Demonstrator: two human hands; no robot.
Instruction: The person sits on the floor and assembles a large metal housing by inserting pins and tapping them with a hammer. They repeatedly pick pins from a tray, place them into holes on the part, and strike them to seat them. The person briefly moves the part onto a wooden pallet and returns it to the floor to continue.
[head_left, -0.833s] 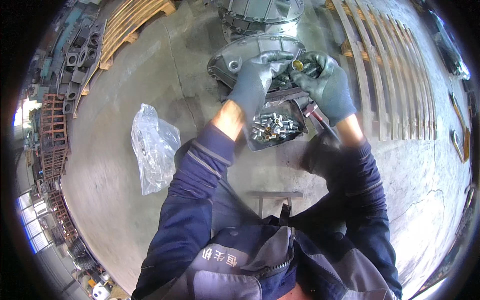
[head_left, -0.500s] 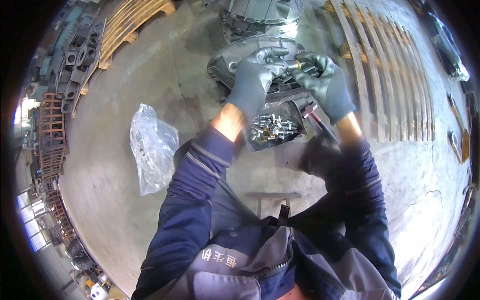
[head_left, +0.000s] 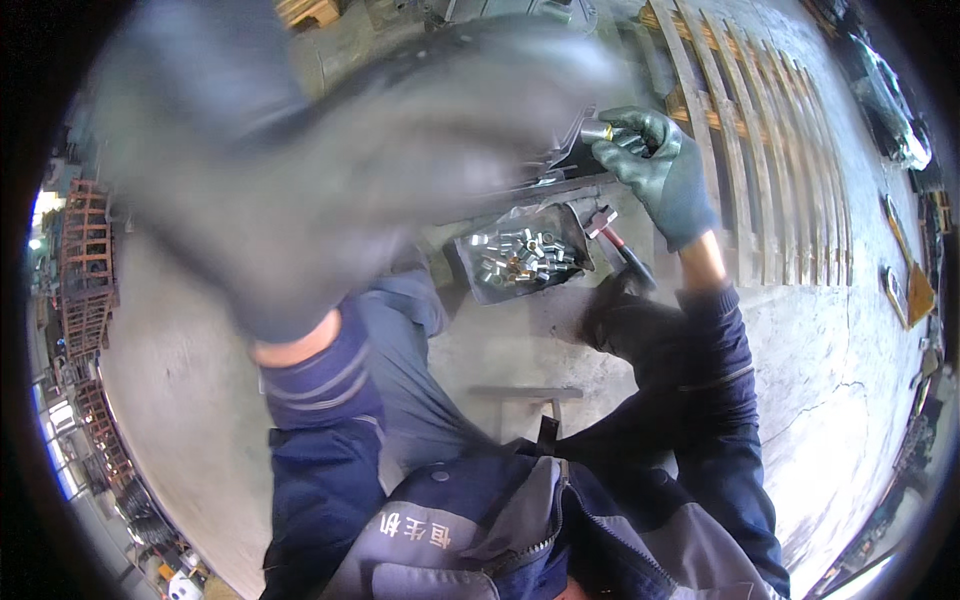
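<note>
Head view, concrete floor [head_left: 800, 350], pallet [head_left: 739, 200], metal bushing [head_left: 594, 130]

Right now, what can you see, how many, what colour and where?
Tray: 1, black, centre
Loose bushings: many, silvery, in the tray
Hammer: 1, red and black, beside the tray
Wooden pallets: 2, brown, right and top left
Casing: at least 1, grey, top, partly hidden
Rack: at least 1, rusty brown, far left
Low bar: 1, grey, lower middle
Floor: 1, grey, below
Held bushing: 1, silvery, upper right
Jacket: 1, navy and grey, bottom
Left hand: 1, grey glove, upper left, blurred
Right hand: 1, grey glove, upper right, gripping held bushing
</note>
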